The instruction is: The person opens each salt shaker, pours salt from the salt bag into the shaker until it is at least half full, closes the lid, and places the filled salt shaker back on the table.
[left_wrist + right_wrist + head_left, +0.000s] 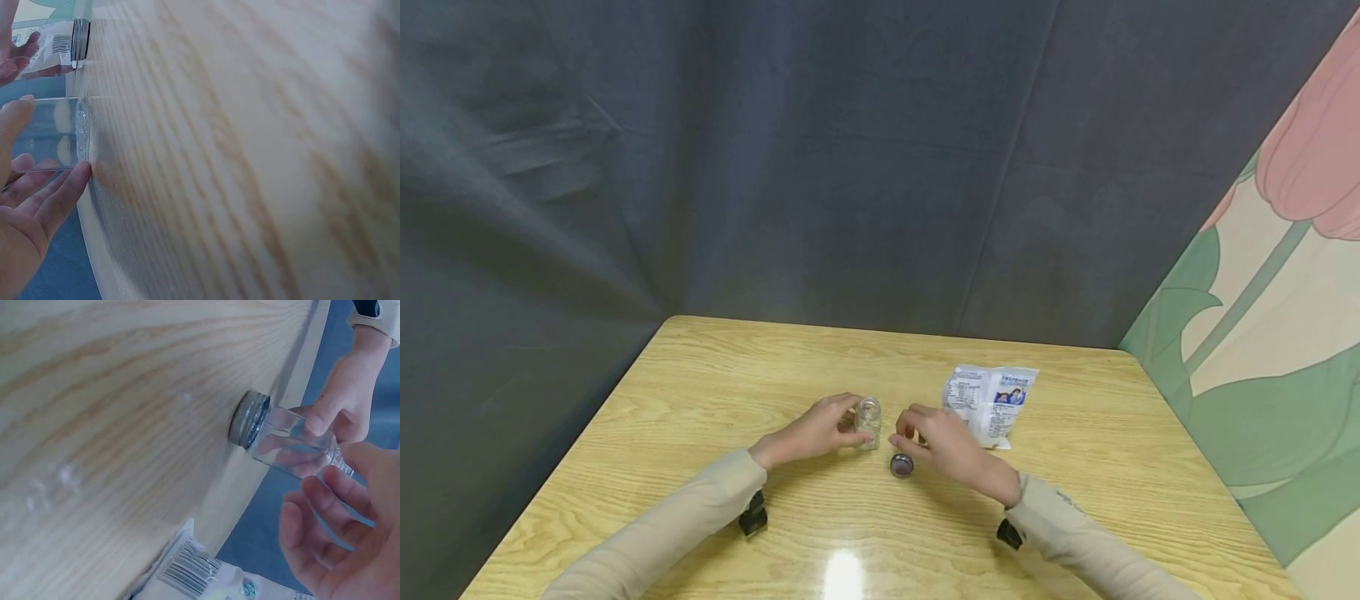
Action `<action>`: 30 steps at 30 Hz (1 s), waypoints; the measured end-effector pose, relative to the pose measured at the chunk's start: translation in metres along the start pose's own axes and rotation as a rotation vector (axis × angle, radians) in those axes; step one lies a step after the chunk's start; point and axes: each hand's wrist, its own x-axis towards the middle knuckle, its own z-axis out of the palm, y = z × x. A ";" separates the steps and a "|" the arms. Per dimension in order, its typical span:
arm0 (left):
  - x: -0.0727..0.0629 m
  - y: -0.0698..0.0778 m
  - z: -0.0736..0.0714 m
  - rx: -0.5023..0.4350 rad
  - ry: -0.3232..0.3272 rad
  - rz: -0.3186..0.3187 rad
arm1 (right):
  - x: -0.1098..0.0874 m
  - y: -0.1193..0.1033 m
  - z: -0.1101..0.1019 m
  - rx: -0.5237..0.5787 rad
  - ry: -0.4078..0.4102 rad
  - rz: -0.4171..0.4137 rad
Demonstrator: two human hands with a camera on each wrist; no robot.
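A small clear glass jar (869, 421) without its lid stands upright on the table. My left hand (822, 429) holds it from the left side, thumb in front and fingers behind; in the left wrist view the fingers (62, 200) reach down near its base. A round metal screw lid (902, 465) lies on the tabletop just to the jar's right. Over and behind the lid hovers my right hand (946, 442), its fingers loosely bent with nothing between them. In the right wrist view that lid (250, 419) overlaps the jar (294, 440).
A white printed packet (988, 400) sits on the wooden table (775, 358) behind the right hand. Dark curtain (850, 167) hangs beyond the table's far edge, and a flower-painted panel (1285, 375) lies to the right.
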 end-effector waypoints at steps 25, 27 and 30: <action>-0.001 -0.001 0.001 -0.032 0.012 -0.011 | -0.002 0.021 -0.033 0.095 0.511 -0.140; -0.001 -0.001 0.001 -0.036 0.011 -0.009 | -0.002 0.024 -0.035 0.087 0.554 -0.159; -0.001 -0.002 0.002 -0.034 0.015 -0.004 | -0.003 0.028 -0.038 0.057 0.606 -0.161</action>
